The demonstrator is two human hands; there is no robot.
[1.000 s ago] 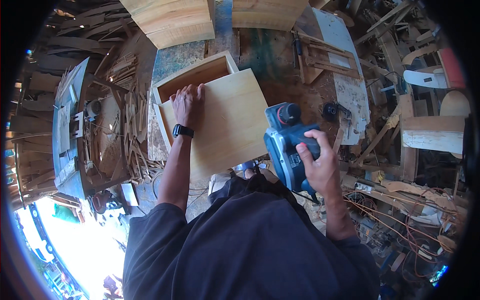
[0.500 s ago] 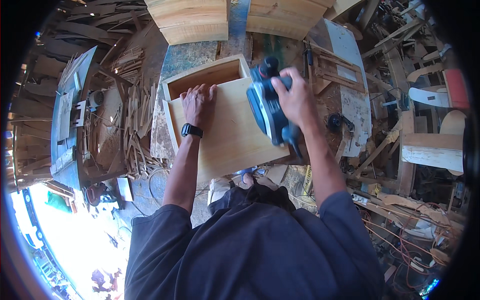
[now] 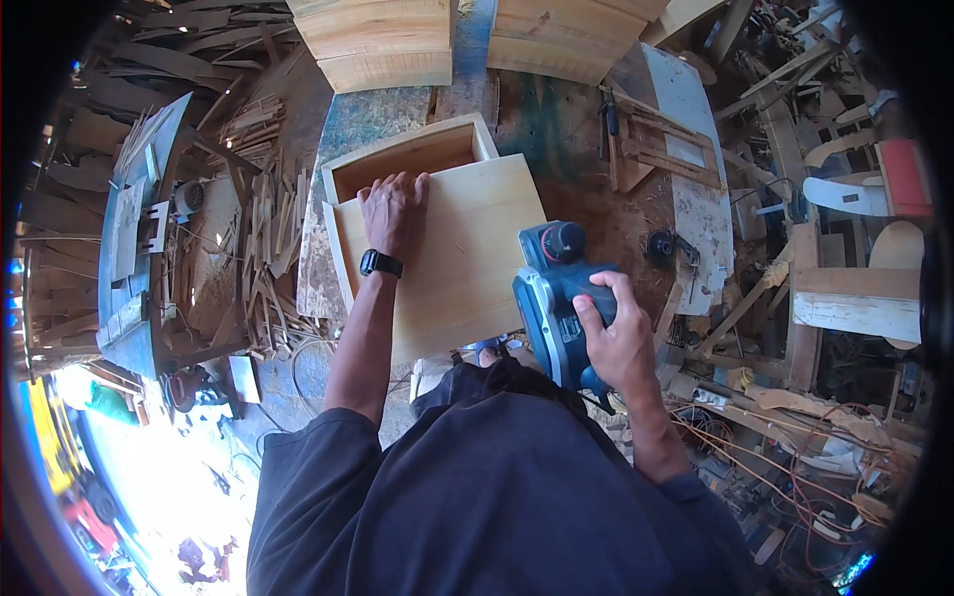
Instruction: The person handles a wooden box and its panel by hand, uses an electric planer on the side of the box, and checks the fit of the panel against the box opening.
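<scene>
A pale wooden box lies in front of me, a smooth flat panel facing up and an open hollow showing at its far end. My left hand rests on the panel beside that hollow, its fingers bent over the panel's far edge. In my right hand is a dark blue electric hand planer, gripped by its rear handle. The planer is at the panel's right near corner, nose pointing away from me; whether its sole touches the wood I cannot tell.
Two pale wooden boxes stand at the bench's far side. Right of the planer, a black tool part and a slatted wood frame lie on the bench. Scrap wood is piled at left; orange cables tangle at lower right.
My right hand has drawn the planer back toward me and slightly right, from the panel's far right part to its near right corner. My left hand stays on the box.
</scene>
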